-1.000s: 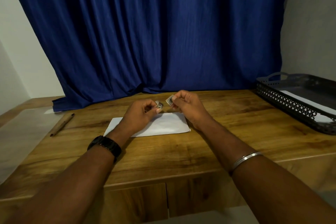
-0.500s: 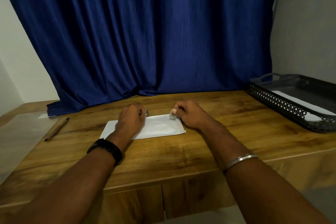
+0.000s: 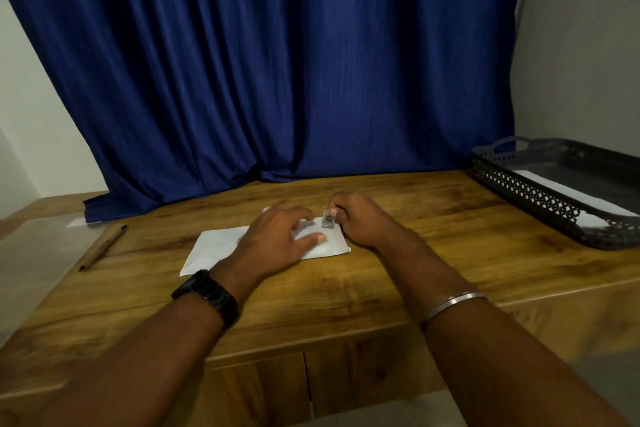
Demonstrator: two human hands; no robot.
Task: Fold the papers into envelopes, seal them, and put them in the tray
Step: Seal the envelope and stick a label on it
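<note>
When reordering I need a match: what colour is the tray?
The tray is dark grey, with a lattice wall; head view.

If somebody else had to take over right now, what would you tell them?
Left hand: flat, fingers straight, pressing the white envelope on the table.
Right hand: pinches a small grey tab at the envelope's far edge.
Tray, at the right: holds white paper already.
Done: this paper looks folded.
To do: finish sealing, then put it in the tray.
</note>
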